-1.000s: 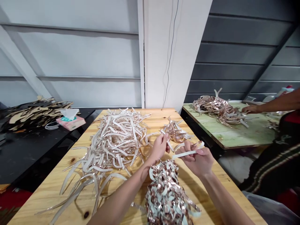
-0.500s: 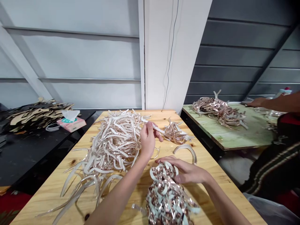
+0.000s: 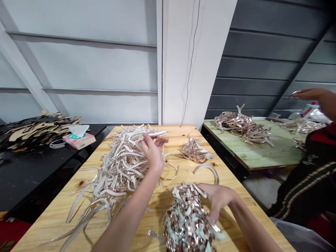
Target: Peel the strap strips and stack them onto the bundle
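Observation:
My left hand [image 3: 153, 152] is over the right side of a large heap of long curved strips [image 3: 123, 161], whitish on one face and shiny rose-gold on the other. Its curled fingers hold a pale strip [image 3: 159, 133]. My right hand [image 3: 217, 197] lies against the upper right of a mound of small shiny rose-gold and pale green scraps [image 3: 187, 218]. Its thumb points down along the side, and its fingertips are hidden behind the scraps. A smaller bunch of strips [image 3: 196, 151] and one arched strip [image 3: 207, 168] lie beyond it on the wooden table [image 3: 181, 131].
On the left, a black table [image 3: 23, 178] bears a tissue box [image 3: 80, 140] and a stack of beige offcuts [image 3: 39, 129]. A green table [image 3: 252, 157] on the right carries more strips [image 3: 241, 126]. Another person's hand [image 3: 312, 93] is raised above it.
My left hand has moved left, from near the small bunch to over the large heap. My right hand has shifted right and down against the scraps. The other person's hand has risen.

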{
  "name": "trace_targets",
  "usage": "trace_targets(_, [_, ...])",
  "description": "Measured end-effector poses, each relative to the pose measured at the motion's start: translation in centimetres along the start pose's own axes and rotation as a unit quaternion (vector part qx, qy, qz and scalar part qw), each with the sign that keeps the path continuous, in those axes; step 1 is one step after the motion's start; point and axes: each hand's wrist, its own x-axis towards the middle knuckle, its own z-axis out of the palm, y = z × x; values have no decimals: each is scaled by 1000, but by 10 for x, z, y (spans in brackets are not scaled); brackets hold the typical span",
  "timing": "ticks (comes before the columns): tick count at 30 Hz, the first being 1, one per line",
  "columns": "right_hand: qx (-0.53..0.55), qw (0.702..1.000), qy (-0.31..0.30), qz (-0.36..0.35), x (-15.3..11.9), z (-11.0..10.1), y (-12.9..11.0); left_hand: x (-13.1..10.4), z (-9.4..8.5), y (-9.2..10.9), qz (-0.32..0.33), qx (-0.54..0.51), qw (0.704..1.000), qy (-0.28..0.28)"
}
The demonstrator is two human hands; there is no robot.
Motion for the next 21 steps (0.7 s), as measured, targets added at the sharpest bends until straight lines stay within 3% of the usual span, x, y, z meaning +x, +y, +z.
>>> trace_targets(5, [-58,991,113,-28,-15,-11,10,19,5,16,-42,-64,991,106])
trace_targets(7, [-69,979,191,-16,-18,-17,12,24,6,23,-77,-100,984,127])
trace_targets(9, [-79,948,307,15,-17,-23,12,27,8,30,-115,-132,975,137])
trace_targets(11, [-146,886,438,38,-16,-30,11,30,8,36,-144,-154,968,133])
trace_targets(13, [-261,789,551,71,-21,-37,12,32,7,40,-159,-170,966,113])
trace_targets(15, [-347,687,618,160,-33,-46,17,32,7,41,-167,-178,967,77])
trace_targets(16, [-360,648,631,229,-42,-50,20,31,6,40,-169,-177,968,55])
trace_targets(17, [-358,628,622,300,-50,-53,24,30,6,38,-169,-173,970,32])
trace_targets(19, [-336,651,560,388,-62,-59,32,24,6,31,-175,-152,973,-20])
trace_targets(21, [-321,686,514,402,-67,-63,38,14,5,21,-202,-112,970,-77])
